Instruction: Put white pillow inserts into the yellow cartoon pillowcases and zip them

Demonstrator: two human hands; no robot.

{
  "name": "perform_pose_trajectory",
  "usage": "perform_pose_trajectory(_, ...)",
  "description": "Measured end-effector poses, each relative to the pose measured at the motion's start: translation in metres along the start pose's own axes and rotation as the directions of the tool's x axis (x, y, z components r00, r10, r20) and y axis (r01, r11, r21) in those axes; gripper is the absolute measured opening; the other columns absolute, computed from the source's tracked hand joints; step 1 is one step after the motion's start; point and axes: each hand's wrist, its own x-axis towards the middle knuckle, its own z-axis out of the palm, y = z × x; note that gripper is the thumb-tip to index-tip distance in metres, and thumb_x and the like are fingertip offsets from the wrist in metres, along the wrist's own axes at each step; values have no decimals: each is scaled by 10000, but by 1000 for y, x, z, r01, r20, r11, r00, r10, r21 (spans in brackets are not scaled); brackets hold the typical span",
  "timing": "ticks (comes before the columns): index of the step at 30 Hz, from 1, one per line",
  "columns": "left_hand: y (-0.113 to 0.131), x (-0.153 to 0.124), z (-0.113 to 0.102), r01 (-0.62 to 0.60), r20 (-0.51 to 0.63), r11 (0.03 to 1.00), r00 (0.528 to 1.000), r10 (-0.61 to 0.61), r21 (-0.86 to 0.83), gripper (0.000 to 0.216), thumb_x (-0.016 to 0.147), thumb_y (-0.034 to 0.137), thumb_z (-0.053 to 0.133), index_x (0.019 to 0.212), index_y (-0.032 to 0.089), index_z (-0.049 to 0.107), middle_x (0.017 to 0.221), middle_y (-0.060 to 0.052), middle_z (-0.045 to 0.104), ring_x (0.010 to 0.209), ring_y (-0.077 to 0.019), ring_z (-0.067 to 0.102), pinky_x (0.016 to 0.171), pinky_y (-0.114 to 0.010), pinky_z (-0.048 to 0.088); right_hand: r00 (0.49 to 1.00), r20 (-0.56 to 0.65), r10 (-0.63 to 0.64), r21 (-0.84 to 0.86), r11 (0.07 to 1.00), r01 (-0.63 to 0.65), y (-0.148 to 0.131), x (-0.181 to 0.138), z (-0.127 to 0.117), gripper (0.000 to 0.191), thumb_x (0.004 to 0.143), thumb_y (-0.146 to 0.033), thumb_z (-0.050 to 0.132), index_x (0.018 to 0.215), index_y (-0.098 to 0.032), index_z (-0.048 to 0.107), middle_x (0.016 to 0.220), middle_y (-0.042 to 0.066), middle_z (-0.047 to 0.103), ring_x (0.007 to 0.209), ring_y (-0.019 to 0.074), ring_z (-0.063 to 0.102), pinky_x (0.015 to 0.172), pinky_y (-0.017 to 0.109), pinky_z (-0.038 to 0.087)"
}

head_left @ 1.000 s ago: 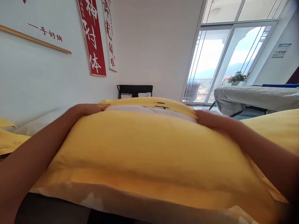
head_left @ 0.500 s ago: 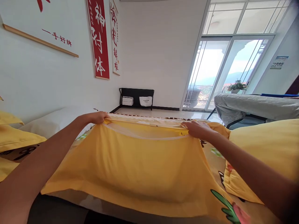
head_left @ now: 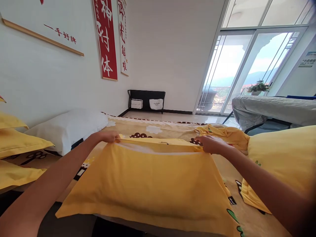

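Note:
A yellow pillowcase (head_left: 158, 184) spreads in front of me, its open edge facing away and a whitish strip running along the opening. It looks filled out, but what is inside is mostly hidden. At the left corner of that edge, my left hand (head_left: 108, 136) is closed on the fabric. My right hand (head_left: 209, 144) pinches the right corner, so the edge is stretched between both hands. Green leaf prints show at the near right corner. Beneath lies a tan patterned bedsheet (head_left: 172, 126).
A white pillow (head_left: 66, 128) lies at the left by the wall, near stacked yellow pillows (head_left: 22, 141). To the right are crumpled yellow cloth (head_left: 222, 133) and a large yellow pillow (head_left: 283, 158). Beyond stand a plastic-covered table (head_left: 274, 110) and a low black rack (head_left: 146, 98).
Both hands have come down with the pillowcase's open edge, still gripping it. More of the bedsheet and the crumpled yellow cloth behind now shows. The view has shifted slightly.

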Motion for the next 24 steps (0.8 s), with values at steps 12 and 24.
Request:
perform_pose_trajectory(12, -20, -45, 98, -362, -528, 877, 835, 154, -317, 431, 831, 323, 411, 1190, 191, 609, 1216, -84, 647, 1114, -239, 583, 954, -341, 457, 945, -323, -52, 721, 633, 281, 8, -53, 76, 322, 790, -471, 536, 881, -244, 746, 987, 80, 732, 957, 285, 658, 833, 399, 524)
perform_pose_trajectory(24, -7, -63, 133, -346, -692, 937, 689, 214, -54, 338, 953, 276, 337, 1221, 221, 537, 1301, -85, 574, 1254, -226, 474, 1078, -399, 374, 847, -466, -255, 433, 769, 470, -19, -75, 108, 431, 908, -515, 466, 1209, -264, 647, 1293, 102, 604, 1196, 296, 553, 988, 505, 452)
